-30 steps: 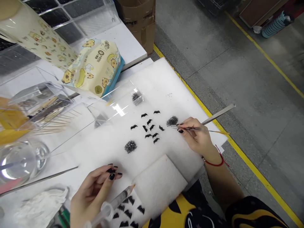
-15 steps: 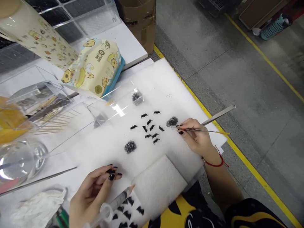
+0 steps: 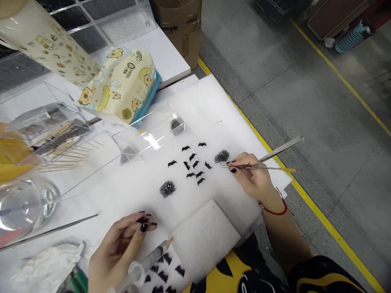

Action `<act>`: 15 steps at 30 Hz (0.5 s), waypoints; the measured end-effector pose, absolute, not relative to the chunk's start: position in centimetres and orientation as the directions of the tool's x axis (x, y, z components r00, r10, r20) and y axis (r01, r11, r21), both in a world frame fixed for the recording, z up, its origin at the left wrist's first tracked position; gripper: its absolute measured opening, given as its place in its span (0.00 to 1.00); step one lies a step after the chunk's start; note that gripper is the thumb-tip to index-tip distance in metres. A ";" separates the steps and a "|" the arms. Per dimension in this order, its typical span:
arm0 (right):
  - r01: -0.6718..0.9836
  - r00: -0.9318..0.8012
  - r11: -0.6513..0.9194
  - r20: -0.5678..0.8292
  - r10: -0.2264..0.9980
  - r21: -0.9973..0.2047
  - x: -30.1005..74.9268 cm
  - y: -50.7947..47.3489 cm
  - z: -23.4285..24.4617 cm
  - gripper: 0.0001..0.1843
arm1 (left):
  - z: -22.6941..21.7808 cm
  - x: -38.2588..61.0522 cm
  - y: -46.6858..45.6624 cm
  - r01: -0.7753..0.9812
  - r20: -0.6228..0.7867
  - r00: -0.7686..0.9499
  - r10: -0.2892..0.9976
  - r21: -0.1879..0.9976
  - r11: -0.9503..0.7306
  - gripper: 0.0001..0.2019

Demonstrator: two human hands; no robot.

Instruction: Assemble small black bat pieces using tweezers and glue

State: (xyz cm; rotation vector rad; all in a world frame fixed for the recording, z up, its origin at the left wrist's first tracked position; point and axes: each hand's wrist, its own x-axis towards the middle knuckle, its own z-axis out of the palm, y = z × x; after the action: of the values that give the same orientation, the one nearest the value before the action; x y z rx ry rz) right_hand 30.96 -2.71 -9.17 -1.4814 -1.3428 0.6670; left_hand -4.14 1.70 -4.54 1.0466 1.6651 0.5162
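Observation:
My right hand pinches metal tweezers and a thin tool with an orange-yellow end. Their fine tips sit just below a pile of dark glittering beads on the white foam sheet. At the lower left, my left hand is closed on a small black piece, seemingly a bat piece, between thumb and fingers. A syringe lies beside that hand, partly over larger black bat pieces. Several small bat pieces are scattered mid-sheet, between the hands.
Another bead pile lies left of the bats. A clear acrylic box stands over part of the sheet. Wipes, a patterned bottle, a water cup and a thin metal tool are left. A foam block lies in front.
Both hands hold nearly the same positions. The tool tips beside the bead pile have shifted very slightly.

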 end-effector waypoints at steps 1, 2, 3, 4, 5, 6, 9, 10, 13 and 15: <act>0.405 0.238 0.099 0.209 0.948 -0.909 31.0 -2.7 -9.1 0.03 | -4.5 -4.1 1.7 0.390 -0.541 -0.066 0.838 0.759 0.521 0.20; 0.407 0.244 0.095 0.208 0.947 -0.909 31.0 -2.7 -9.1 0.03 | -4.4 -4.0 1.8 0.396 -0.538 -0.070 0.840 0.758 0.519 0.20; 0.408 0.250 0.090 0.206 0.946 -0.909 30.9 -2.7 -9.0 0.03 | -4.3 -4.0 1.8 0.399 -0.538 -0.073 0.840 0.756 0.519 0.21; 0.409 0.256 0.085 0.204 0.945 -0.909 30.9 -2.6 -9.0 0.03 | -4.2 -3.9 1.8 0.401 -0.540 -0.075 0.838 0.754 0.521 0.21; 0.410 0.260 0.080 0.201 0.944 -0.908 30.9 -2.6 -8.9 0.03 | -4.2 -3.9 1.8 0.401 -0.542 -0.076 0.837 0.752 0.523 0.21; 0.412 0.264 0.076 0.199 0.944 -0.908 30.8 -2.6 -8.9 0.03 | -4.2 -3.8 1.8 0.401 -0.545 -0.075 0.835 0.751 0.525 0.21; 0.419 0.268 0.071 0.198 0.943 -0.905 30.8 -2.5 -8.9 0.02 | -4.3 -3.9 1.7 0.385 -0.546 -0.064 0.835 0.759 0.526 0.19; 0.422 0.267 0.072 0.200 0.943 -0.904 30.8 -2.5 -8.9 0.03 | -4.4 -3.9 1.7 0.377 -0.546 -0.061 0.836 0.762 0.526 0.19; 0.428 0.261 0.077 0.205 0.943 -0.901 30.8 -2.5 -8.9 0.04 | -4.6 -4.0 1.6 0.358 -0.547 -0.059 0.835 0.769 0.529 0.18; 0.431 0.258 0.078 0.206 0.944 -0.899 30.8 -2.5 -8.9 0.04 | -4.6 -4.0 1.6 0.357 -0.550 -0.058 0.833 0.768 0.532 0.19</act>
State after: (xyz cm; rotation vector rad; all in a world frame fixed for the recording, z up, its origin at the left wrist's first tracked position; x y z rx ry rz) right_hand 30.83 -2.52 -8.93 -1.5217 -1.3355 0.6397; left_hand -4.04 1.57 -4.64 1.0239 1.6501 0.5298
